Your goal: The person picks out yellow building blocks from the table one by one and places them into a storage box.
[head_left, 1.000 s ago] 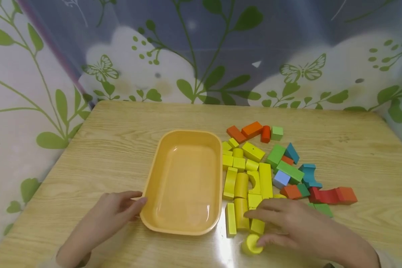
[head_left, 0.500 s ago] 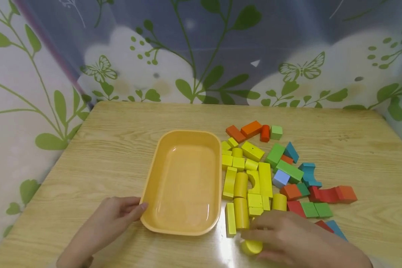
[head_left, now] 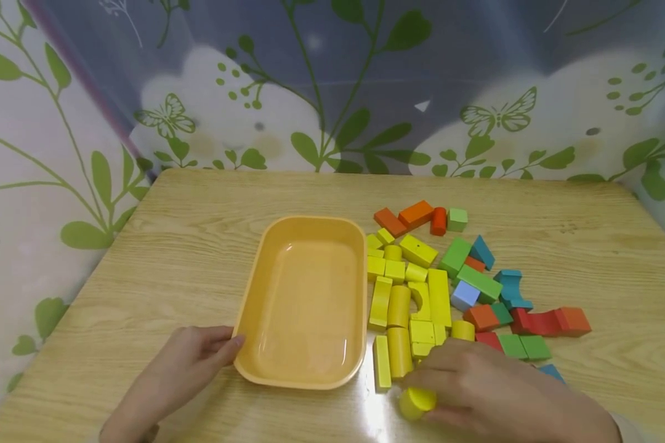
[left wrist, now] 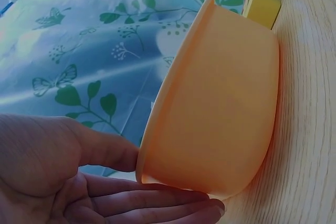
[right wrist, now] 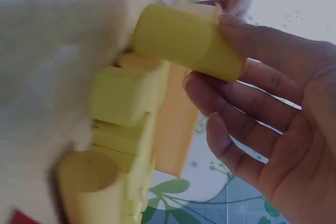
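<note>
An orange-yellow plastic tub (head_left: pixel 305 295) stands on the table with a bare floor inside. My left hand (head_left: pixel 180 372) pinches its near left rim; in the left wrist view the thumb lies on the rim and the fingers extend along the outer wall. A yellow cylinder block (right wrist: pixel 181 38) is held between the thumb and fingers of my right hand (head_left: pixel 476 381). It is tilted, close to the table at the front of the yellow blocks. Beside the tub's right wall lie several yellow blocks (head_left: pixel 399 304), some partly hidden behind my right hand.
Green (head_left: pixel 479 282), blue (head_left: pixel 465 295) and red blocks (head_left: pixel 545 322) are scattered right of the yellow ones. Orange blocks (head_left: pixel 417 213) lie farther back. A leaf-patterned curtain (head_left: pixel 366 80) borders the wooden table (head_left: pixel 188 246) at the back and sides.
My right hand has closed round the yellow cylinder block at the front and tilted it slightly. My left hand has shifted a little lower along the tub's rim.
</note>
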Action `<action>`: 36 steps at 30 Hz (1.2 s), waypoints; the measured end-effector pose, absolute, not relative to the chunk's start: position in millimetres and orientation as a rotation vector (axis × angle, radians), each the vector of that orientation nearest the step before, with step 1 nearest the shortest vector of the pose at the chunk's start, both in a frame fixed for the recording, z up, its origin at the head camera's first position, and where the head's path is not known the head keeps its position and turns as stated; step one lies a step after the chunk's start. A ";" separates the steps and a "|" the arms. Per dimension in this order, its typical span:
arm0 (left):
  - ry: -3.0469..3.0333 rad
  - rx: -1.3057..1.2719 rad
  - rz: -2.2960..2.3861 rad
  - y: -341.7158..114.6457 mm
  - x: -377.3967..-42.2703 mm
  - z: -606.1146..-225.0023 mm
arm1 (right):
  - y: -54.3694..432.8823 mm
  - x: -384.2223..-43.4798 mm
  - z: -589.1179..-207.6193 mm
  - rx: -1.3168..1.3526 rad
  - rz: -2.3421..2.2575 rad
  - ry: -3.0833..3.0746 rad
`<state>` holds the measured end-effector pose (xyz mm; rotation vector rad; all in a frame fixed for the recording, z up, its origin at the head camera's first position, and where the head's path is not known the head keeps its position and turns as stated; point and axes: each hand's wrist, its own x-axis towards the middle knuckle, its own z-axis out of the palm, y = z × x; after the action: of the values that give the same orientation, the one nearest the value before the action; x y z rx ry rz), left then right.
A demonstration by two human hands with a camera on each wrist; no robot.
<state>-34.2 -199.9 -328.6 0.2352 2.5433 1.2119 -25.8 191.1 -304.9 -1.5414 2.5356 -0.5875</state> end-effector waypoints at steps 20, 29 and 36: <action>2.525 0.219 1.241 -198.9 -32.9 -330.8 | 126.0 -90.7 -296.0 -1.232 -1.108 2.461; 2.519 0.157 1.242 -197.8 -31.7 -330.5 | 89.8 -86.0 -310.9 -1.055 -0.773 2.656; 2.529 0.172 1.237 -197.6 -32.3 -330.9 | 78.4 -81.2 -314.9 -0.975 -0.429 2.760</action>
<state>-32.3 -197.6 -330.9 0.1723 2.5291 1.2375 -81.2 78.4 -314.9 -0.9747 2.7595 -0.4289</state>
